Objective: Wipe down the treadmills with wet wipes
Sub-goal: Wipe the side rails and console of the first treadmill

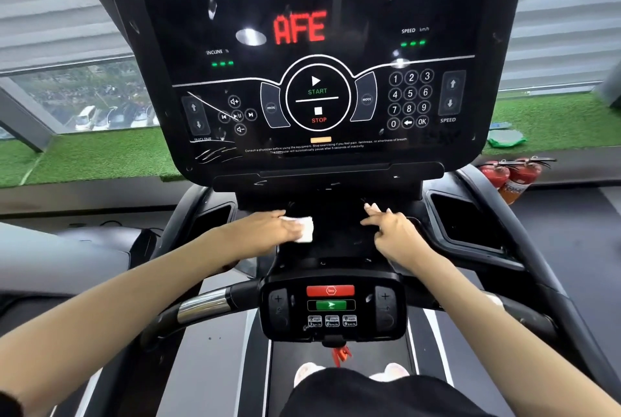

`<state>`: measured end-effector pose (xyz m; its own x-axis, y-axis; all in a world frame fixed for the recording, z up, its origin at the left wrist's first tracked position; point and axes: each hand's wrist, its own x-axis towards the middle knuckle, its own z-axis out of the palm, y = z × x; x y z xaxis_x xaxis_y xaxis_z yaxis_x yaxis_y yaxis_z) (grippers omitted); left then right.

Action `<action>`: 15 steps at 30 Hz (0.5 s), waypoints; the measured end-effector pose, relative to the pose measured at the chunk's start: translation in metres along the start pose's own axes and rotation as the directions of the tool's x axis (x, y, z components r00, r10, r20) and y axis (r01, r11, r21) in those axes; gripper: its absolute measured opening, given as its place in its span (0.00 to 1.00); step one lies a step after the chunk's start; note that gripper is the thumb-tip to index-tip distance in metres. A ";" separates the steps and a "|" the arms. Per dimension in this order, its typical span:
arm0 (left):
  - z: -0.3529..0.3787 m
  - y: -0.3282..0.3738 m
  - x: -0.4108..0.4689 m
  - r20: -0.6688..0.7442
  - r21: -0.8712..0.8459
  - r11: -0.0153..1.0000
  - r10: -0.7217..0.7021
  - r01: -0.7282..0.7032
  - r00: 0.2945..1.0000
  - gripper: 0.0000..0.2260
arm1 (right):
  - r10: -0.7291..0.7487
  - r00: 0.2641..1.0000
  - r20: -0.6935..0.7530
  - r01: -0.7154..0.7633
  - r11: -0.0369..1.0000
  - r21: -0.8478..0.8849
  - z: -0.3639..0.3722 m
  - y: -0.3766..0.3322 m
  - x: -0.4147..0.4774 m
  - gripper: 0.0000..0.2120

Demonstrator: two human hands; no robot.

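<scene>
I stand on a black treadmill whose big console screen (316, 57) shows red letters and green dashes. Below the screen lies a black tray surface (336, 235). My left hand (268, 228) holds a folded white wet wipe (305, 230) and presses it on the left part of that tray. My right hand (393, 232) rests on the tray's right part with fingers spread and straight, holding nothing. A lower control pod (331, 305) with a red stop bar and a green start bar sits between my forearms.
Cup holders (467, 218) flank the tray on both sides. A chrome and black handlebar (201, 307) curves out to the left. Two red fire extinguishers (510, 174) stand at the right, on the floor beside green artificial turf (100, 158). A window lies beyond.
</scene>
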<state>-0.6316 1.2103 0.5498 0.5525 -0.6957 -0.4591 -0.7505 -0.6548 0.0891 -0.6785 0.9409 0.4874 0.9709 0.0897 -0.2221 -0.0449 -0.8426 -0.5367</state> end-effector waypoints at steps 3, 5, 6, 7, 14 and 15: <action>-0.004 0.005 0.008 -0.084 -0.082 0.996 -0.030 0.023 0.996 0.33 | -0.004 1.000 0.002 0.003 0.999 0.045 0.000 0.003 0.000 0.29; 0.006 0.000 0.003 0.017 -0.139 0.989 0.044 -0.041 0.999 0.33 | -0.012 1.000 0.003 0.011 0.998 0.058 0.000 0.005 0.000 0.29; 0.011 -0.003 0.000 0.081 -0.157 0.986 0.076 -0.062 0.994 0.33 | -0.012 1.000 -0.001 0.012 0.998 0.067 -0.001 0.005 0.001 0.30; 0.013 -0.005 -0.004 0.124 -0.166 0.983 0.099 -0.078 0.987 0.32 | -0.010 1.000 -0.004 0.011 0.997 0.079 -0.001 0.005 0.001 0.30; -0.005 0.018 0.037 -0.078 -0.151 0.988 -0.014 0.002 0.997 0.35 | 0.002 1.000 -0.018 0.000 0.994 0.106 -0.006 -0.001 -0.004 0.38; -0.004 0.025 0.045 -0.093 -0.190 0.982 0.000 -0.018 0.996 0.35 | 0.003 1.000 -0.017 -0.001 0.994 0.109 -0.007 -0.002 -0.005 0.40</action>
<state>-0.6239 1.1610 0.5351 0.5836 -0.7205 -0.3747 -0.6780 -0.6862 0.2635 -0.6819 0.9380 0.4957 0.9745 0.0784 -0.2102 -0.0714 -0.7797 -0.6221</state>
